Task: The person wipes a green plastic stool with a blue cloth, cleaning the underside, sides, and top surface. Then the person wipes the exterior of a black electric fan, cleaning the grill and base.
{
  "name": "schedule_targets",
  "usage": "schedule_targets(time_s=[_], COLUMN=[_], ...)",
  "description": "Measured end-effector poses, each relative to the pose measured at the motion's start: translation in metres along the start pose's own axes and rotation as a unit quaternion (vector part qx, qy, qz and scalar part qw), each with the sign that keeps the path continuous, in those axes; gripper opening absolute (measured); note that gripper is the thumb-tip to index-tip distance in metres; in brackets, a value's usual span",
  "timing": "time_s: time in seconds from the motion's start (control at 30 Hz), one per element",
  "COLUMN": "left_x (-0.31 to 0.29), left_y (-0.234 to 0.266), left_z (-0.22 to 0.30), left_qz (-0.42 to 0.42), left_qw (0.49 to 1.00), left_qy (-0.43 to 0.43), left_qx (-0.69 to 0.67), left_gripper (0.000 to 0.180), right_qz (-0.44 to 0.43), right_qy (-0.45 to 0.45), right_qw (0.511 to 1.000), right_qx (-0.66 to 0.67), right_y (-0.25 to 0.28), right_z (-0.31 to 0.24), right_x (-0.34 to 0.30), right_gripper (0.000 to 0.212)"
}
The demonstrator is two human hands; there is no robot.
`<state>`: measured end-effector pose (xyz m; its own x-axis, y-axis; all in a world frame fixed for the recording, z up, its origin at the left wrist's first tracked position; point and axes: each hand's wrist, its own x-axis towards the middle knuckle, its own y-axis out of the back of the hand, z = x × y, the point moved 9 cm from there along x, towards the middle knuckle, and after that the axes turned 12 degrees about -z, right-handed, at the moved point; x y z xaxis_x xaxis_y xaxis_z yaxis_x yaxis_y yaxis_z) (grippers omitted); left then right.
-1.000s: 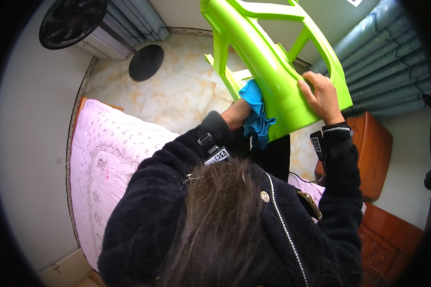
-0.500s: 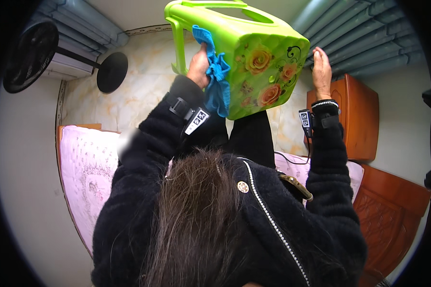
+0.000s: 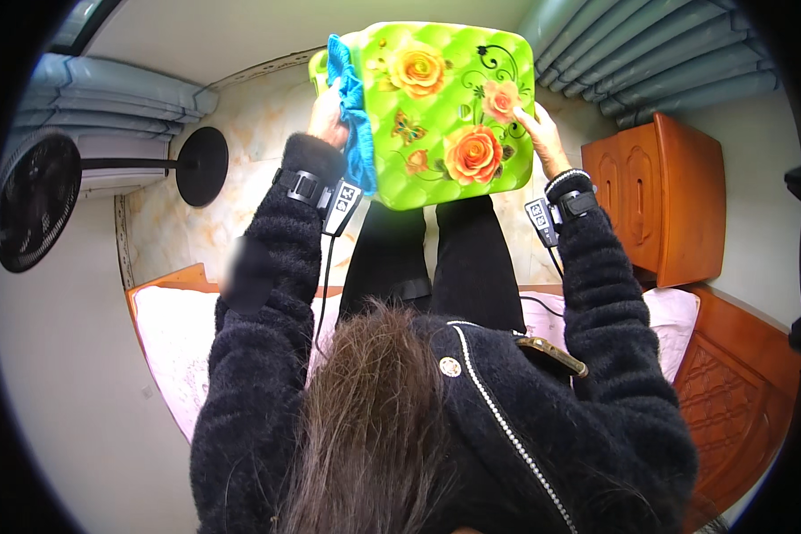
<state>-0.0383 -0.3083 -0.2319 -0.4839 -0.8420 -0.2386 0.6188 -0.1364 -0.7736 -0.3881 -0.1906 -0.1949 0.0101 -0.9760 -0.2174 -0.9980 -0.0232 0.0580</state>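
A bright green plastic stool (image 3: 449, 84) is held up above my knees, its quilted seat with printed roses and a butterfly tilted toward me. Along its left side hangs a blue cloth (image 3: 356, 133), bunched and wrinkled. My left hand (image 3: 328, 118) is closed at that cloth, pressing it to the stool's left side; its fingertips are hidden behind the cloth. On the opposite edge, my right hand (image 3: 543, 135) grips the stool, with the thumb side on the seat's edge and the other fingers mostly hidden behind it.
A black standing fan (image 3: 40, 200) with a round base (image 3: 202, 166) is at the left. To the right stands a wooden cabinet (image 3: 685, 205), below blue-grey curtains (image 3: 650, 58). Behind me is a bed with a pink sheet (image 3: 165, 329) and carved wooden headboard (image 3: 730, 392).
The stool has turned so its seat faces me more squarely, and it sits slightly further left. My right hand, apart from it before, has come in and taken hold of its right edge.
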Motion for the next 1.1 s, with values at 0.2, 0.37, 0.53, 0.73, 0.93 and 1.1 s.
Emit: schedule_targets(time_s=[0.2, 0.37, 0.53, 0.73, 0.93, 1.1], left_x=[-0.010, -0.008, -0.006, 0.009, 0.004, -0.034], left_y=[0.000, 0.021, 0.049, 0.086, 0.137, 0.151], left_z=[-0.041, -0.051, -0.071, -0.088, -0.103, -0.047], left_qz=[0.001, 0.032, 0.058, 0.014, 0.074, 0.233], left_qw=[0.998, 0.997, 0.994, 0.995, 0.995, 0.926], left_qy=[0.055, 0.055, 0.081, 0.095, 0.067, -0.053], left_qx=[0.023, 0.049, 0.051, -0.033, -0.011, 0.294], left_gripper=[0.035, 0.037, 0.039, 0.040, 0.036, 0.020], right_qz=[-0.022, -0.055, -0.066, -0.056, -0.074, -0.125], right_qy=[0.005, -0.004, -0.031, -0.023, -0.030, -0.047], right_qw=[1.000, 0.998, 0.992, 0.996, 0.991, 0.978], right_qx=[-0.019, -0.044, -0.103, -0.068, -0.110, -0.161], right_y=[0.012, 0.007, 0.001, -0.002, -0.007, -0.020], right_z=[0.035, 0.050, 0.054, 0.065, 0.081, 0.084], right_x=[0.006, 0.015, 0.020, 0.023, 0.030, 0.023], right_gripper=[0.059, 0.065, 0.069, 0.074, 0.081, 0.080])
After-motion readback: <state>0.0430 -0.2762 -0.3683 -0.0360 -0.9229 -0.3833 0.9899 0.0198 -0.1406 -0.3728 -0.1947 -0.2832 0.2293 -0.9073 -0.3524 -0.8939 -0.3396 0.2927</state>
